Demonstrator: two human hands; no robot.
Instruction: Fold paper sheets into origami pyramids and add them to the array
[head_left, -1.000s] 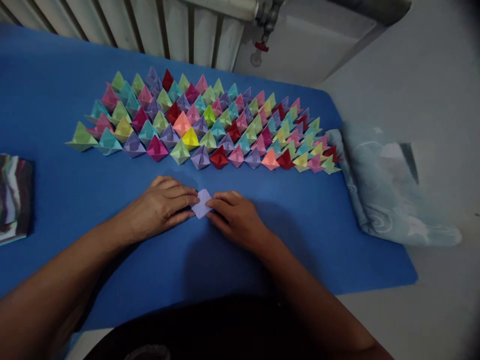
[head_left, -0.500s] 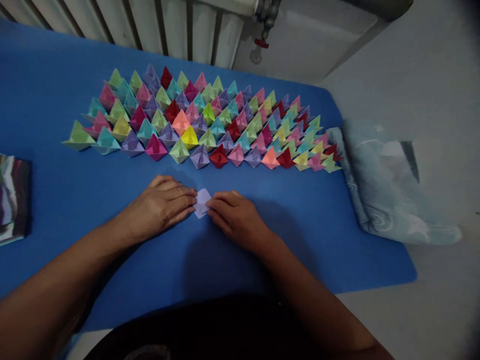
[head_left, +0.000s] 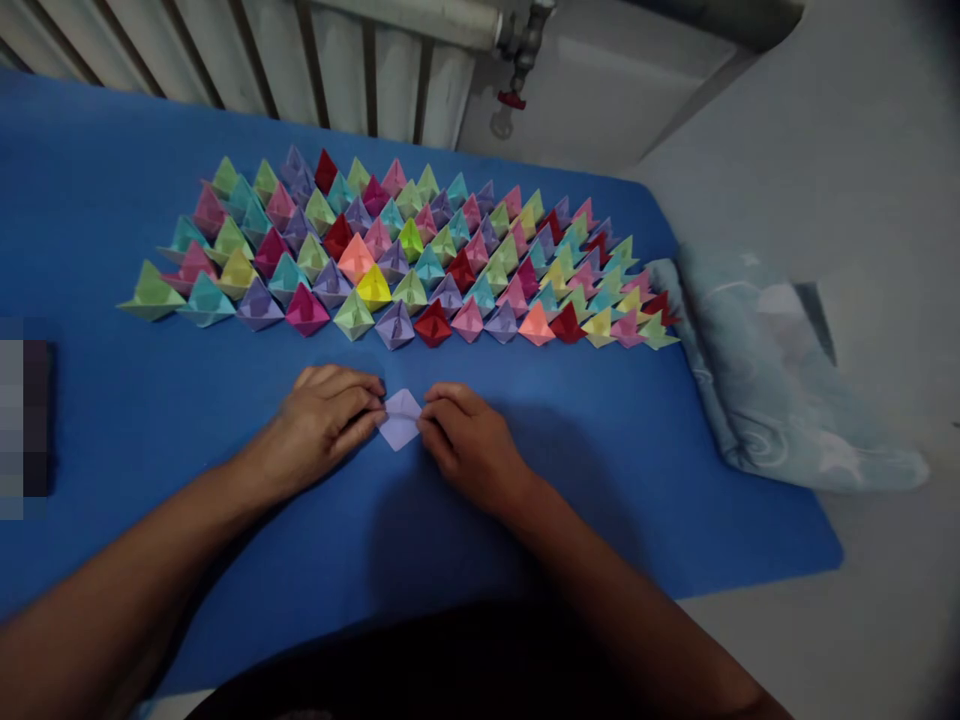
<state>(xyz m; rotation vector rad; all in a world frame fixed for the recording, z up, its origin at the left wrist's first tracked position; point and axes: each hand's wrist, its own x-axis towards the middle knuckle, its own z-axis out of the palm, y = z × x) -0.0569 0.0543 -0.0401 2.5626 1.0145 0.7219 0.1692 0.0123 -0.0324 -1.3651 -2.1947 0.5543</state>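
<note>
A small lilac folded paper (head_left: 400, 422), diamond-shaped with a crease or fold line across its middle, is held between my two hands just above or on the blue surface. My left hand (head_left: 330, 405) pinches its left corner with thumb and fingers. At the opposite corner, my right hand (head_left: 466, 428) is closed on the paper in a pinch. Beyond the hands stand folded paper boats (head_left: 394, 326) in close diagonal rows, in green, pink, purple, red, yellow, turquoise and orange.
The blue tabletop (head_left: 247, 560) lies under everything. To the right is a folded pale blue-grey cloth (head_left: 772, 370). A dark-edged object (head_left: 37, 420), partly blurred out, sits at the left edge. Behind are a white radiator (head_left: 345, 70) and a valve with a red handle (head_left: 512, 100).
The lilac paper now shows more of its face, as a wider diamond. My left hand has drawn slightly left, its fingers now at the corner. The camera view has shifted a little.
</note>
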